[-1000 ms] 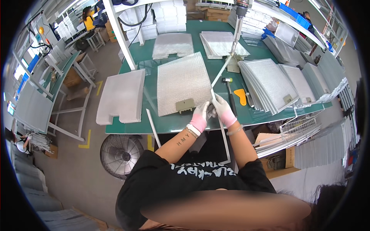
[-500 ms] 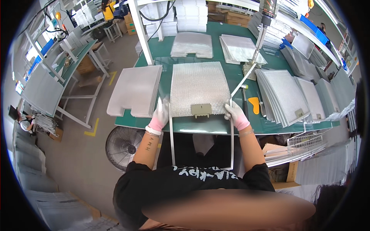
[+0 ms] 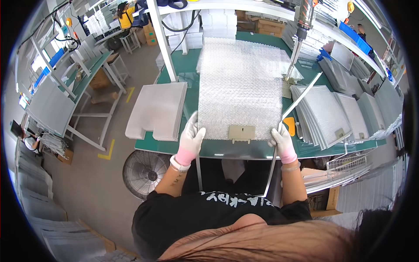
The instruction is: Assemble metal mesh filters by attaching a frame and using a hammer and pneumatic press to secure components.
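Observation:
A silvery mesh panel [image 3: 240, 87] is tilted up above the table between my hands. A small beige plate [image 3: 242, 132] sits at its near edge. My left hand [image 3: 191, 139], in a white glove with a pink cuff, closes on the panel's near left edge. At the near right corner my right hand [image 3: 283, 143], gloved alike, pinches the panel together with a thin pale metal frame [image 3: 269, 171]. The frame's sides run down toward my lap, and one loose strip [image 3: 303, 96] angles up to the right. Some fingertips are hidden behind the panel.
Stacked pale panels [image 3: 157, 109] lie left on the green table [image 3: 209, 150]; more mesh panels [image 3: 323, 111] lean right. An orange-handled tool [image 3: 289, 125] lies beside my right hand. A hanging power driver [image 3: 303, 30] is above. A floor fan [image 3: 146, 174] stands lower left.
The mesh panel has risen and tilted up, now covering the stacks behind it. Both hands have shifted slightly right; the loose frame strip has swung further right.

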A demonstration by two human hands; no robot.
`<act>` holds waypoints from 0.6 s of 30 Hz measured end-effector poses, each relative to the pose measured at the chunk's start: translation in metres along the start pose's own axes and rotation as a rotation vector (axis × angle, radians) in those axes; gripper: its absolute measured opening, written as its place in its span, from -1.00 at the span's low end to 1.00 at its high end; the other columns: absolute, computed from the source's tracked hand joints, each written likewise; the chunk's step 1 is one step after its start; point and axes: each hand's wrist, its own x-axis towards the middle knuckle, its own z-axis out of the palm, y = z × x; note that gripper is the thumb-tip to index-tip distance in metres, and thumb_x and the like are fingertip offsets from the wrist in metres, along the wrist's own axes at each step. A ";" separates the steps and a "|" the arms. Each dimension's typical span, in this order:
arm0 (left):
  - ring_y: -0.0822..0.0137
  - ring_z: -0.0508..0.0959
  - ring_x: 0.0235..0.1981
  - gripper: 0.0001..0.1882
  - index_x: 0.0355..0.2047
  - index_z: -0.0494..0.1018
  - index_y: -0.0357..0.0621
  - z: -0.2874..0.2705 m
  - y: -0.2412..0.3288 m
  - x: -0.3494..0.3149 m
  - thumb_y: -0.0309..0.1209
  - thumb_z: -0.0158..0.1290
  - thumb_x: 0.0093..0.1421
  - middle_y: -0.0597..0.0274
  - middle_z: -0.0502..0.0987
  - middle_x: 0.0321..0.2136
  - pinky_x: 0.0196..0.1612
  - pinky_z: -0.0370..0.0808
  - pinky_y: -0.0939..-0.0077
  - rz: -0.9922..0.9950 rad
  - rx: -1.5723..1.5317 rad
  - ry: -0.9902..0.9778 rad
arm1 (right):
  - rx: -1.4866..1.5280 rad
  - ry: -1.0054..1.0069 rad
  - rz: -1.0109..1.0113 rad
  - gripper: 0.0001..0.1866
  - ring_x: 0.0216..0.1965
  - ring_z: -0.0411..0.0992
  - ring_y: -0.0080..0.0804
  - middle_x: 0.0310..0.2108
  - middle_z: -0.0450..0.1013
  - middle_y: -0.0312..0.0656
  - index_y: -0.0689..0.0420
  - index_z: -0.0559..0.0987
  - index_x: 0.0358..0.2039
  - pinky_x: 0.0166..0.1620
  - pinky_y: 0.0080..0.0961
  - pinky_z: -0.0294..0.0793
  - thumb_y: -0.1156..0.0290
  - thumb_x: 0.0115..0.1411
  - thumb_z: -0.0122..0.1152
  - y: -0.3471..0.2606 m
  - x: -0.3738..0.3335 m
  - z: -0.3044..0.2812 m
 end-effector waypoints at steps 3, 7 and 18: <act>0.60 0.34 -0.33 -0.25 0.36 -0.16 -0.33 0.011 0.040 -0.015 -0.63 -0.11 0.20 0.29 0.37 -0.20 -0.20 0.33 0.74 0.159 -0.089 0.064 | -0.052 -0.051 -0.097 -0.74 -0.64 0.18 -0.62 -0.59 0.23 -0.37 0.21 0.31 -0.04 -0.51 -0.57 0.32 0.43 0.30 0.03 -0.009 -0.005 0.007; 0.52 0.35 -0.16 -0.44 0.23 0.11 -0.35 -0.035 0.050 -0.039 -0.61 -0.11 0.19 0.25 0.38 -0.12 -0.02 0.28 0.60 -0.031 -0.089 0.114 | -0.086 -0.136 -0.194 -0.68 -0.64 0.18 -0.62 -0.57 0.23 -0.35 0.22 0.28 -0.02 -0.51 -0.57 0.34 0.39 0.28 0.05 -0.028 -0.011 0.038; 0.52 0.36 -0.20 -0.51 0.11 0.16 -0.30 -0.051 0.115 0.019 -0.43 0.02 0.22 0.21 0.42 -0.08 -0.13 0.27 0.58 0.310 -0.110 -0.132 | -0.447 -0.042 -0.663 -0.62 -0.15 0.41 -0.52 -0.16 0.45 -0.20 0.32 0.31 0.08 -0.01 -0.53 0.38 0.53 0.24 -0.02 -0.092 0.015 0.068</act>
